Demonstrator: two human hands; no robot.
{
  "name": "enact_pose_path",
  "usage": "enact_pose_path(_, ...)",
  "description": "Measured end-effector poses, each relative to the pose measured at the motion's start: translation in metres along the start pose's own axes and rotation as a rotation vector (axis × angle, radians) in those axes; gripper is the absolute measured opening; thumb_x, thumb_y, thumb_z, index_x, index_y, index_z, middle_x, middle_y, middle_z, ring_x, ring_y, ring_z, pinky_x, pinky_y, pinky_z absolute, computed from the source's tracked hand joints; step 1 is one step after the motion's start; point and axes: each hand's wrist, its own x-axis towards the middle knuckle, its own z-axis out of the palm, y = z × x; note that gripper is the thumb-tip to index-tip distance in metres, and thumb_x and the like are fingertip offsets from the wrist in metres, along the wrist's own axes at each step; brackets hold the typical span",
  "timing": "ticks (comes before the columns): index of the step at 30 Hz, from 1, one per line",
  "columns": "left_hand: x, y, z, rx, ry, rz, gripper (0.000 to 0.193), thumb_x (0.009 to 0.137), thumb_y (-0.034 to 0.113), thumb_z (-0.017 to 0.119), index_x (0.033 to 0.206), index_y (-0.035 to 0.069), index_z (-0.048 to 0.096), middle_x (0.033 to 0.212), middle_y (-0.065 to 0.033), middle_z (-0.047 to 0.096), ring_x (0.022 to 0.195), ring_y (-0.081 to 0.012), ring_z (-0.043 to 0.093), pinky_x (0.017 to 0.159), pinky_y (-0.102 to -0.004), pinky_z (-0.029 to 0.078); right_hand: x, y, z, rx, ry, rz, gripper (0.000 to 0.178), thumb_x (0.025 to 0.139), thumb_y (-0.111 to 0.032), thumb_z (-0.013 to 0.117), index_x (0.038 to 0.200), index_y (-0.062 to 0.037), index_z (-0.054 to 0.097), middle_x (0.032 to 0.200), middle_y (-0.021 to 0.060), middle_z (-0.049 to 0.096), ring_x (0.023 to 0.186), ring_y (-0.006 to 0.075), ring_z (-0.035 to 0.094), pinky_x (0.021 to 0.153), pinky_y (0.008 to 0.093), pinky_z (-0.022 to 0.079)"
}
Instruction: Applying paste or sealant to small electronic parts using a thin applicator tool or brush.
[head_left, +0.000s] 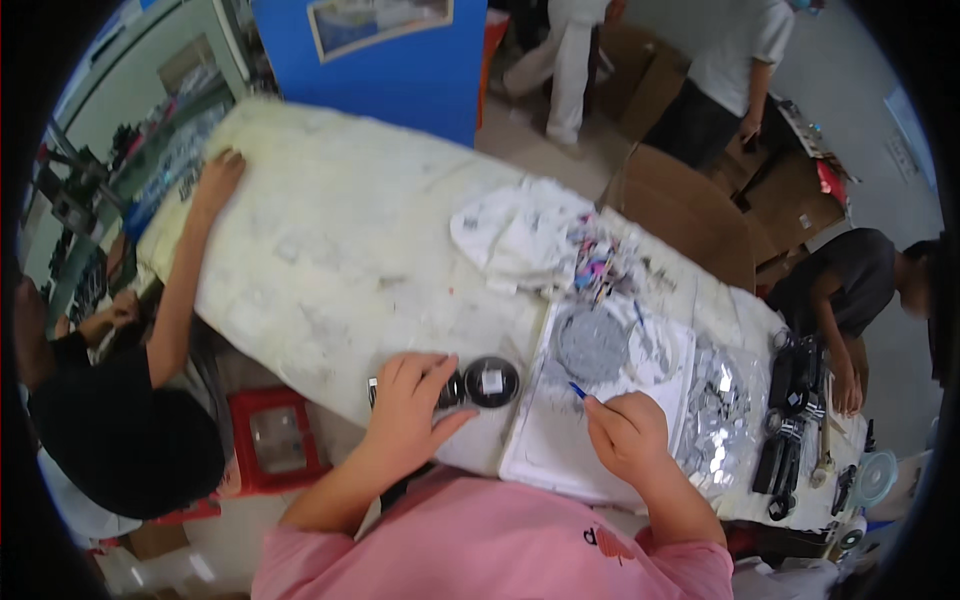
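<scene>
While the left hand (408,405) lay over a black part (452,392) on the table (330,230), its fingers and thumb stood apart, one on each side of the part; whether they pressed on it could not be told. Just right of those fingertips sat a black disc (491,383) with a pale label on top; whether it was joined to the part was unclear.

The right hand (632,435) held a slim blue tool (577,390) in a narrow pinch, its tip pointing up and left over a white tray (530,450). Beyond those fingers, inside the tray, was a round gray mass (592,342). Farther off lay a white cloth (515,235) and colored scraps (600,265). Right of the right fingers came a clear bag (720,410) of silvery pieces, then several black units (795,375).

As for progress, the part and disc seemed to be partway through handling: the left fingers were at the part, but the tool's tip was well apart from the disc. Whether the units past the right fingers were finished or waiting could not be told.
</scene>
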Motion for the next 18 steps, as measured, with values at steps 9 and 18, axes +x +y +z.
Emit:
enact_pose_path(9, 0.003, 0.021, -0.074, -0.096, 0.808, 0.486, 0.055, 0.082, 0.041, 0.073, 0.122, 0.008, 0.055, 0.110, -0.0118, 0.055, 0.100, -0.0304, 0.052, 0.085, -0.0435, 0.044, -0.031, 0.026, -0.003, -0.117, -0.016, 0.213, 0.009, 0.075, -0.002, 0.071, 0.082, -0.0036, 0.068, 0.069, 0.0087, 0.058, 0.057, 0.0284, 0.057, 0.051, 0.0386, 0.044)
enact_pose_path(18, -0.127, -0.097, -0.155, -0.999, 0.882, 0.589, 0.041, 0.092, 0.030, 0.054, 0.123, 0.003, 0.055, 0.108, -0.0124, 0.058, 0.100, -0.0213, 0.055, 0.086, -0.0344, 0.043, -0.041, 0.041, 0.006, -0.182, -0.069, 0.240, 0.007, 0.079, -0.007, 0.069, 0.086, -0.0048, 0.069, 0.069, 0.0088, 0.057, 0.059, 0.0287, 0.058, 0.053, 0.0399, 0.048)
